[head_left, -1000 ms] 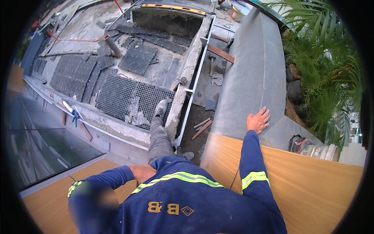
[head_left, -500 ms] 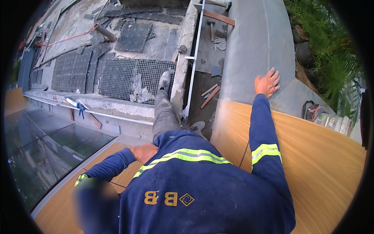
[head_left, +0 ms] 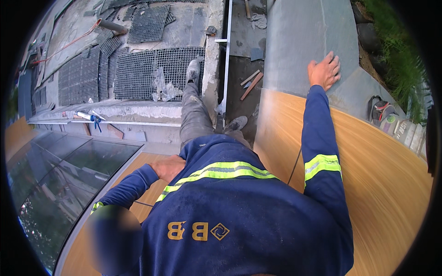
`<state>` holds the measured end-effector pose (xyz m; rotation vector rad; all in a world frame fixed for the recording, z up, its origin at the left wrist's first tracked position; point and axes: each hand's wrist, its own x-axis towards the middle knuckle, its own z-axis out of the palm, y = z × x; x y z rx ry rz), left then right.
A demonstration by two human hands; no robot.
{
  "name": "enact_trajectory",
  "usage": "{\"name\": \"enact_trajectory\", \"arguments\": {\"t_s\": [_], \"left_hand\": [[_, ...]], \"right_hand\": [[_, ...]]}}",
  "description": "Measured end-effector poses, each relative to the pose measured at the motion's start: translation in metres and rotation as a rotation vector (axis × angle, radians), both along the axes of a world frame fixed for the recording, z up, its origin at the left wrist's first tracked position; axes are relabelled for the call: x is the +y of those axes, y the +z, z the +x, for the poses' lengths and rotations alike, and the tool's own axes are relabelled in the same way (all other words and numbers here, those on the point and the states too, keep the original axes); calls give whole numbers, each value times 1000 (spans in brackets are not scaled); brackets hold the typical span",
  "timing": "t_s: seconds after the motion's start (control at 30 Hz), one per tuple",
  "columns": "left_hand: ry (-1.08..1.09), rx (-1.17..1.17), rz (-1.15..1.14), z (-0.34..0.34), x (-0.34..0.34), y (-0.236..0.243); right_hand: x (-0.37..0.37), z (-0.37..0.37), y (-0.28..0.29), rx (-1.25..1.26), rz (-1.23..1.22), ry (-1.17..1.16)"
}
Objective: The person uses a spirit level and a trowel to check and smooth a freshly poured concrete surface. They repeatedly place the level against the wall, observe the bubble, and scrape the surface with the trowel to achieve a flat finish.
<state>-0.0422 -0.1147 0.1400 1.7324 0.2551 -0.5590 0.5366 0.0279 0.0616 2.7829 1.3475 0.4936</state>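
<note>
My right hand [head_left: 325,72] rests on the grey ledge [head_left: 299,41], its fingers bent a little and apart, holding nothing. It lies just beyond the edge of the wood-grain panel [head_left: 377,170]. At my hip is my left hand [head_left: 168,167], its fingers hidden against the dark blue jacket [head_left: 248,207]. One shoe [head_left: 193,71] stands by the black plastic grid mats [head_left: 138,73], next to a rough concrete curb [head_left: 213,60]. The other shoe [head_left: 236,123] is down in the narrow channel.
A tape measure [head_left: 211,31] sits on the curb. Wooden strips [head_left: 252,86] and a hammer handle [head_left: 247,9] lie in the channel. At left are a caulking gun [head_left: 90,116] and glass panes [head_left: 87,161]. A bag [head_left: 381,110] and plants [head_left: 400,55] are at right.
The view has tilted, so the mats, channel and ledge appear higher in the picture. My right hand stays on the ledge and my left hand stays at my hip.
</note>
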Motion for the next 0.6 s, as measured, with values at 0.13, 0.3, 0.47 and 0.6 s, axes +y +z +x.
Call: {"name": "enact_trajectory", "arguments": {"t_s": [0.13,0.3,0.47,0.6], "left_hand": [[29,-4,-54,2,10,7],[66,-60,-84,-1,12,-1],[12,-29,-72,-3,10,-6],[108,-99,-62,-4,4,-8]], "right_hand": [[1,-2,-1,1,-4,4],[6,-2,-1,14,-6,-13],[7,1,-5,4,15,-23],[4,1,-3,-2,3,-26]]}}
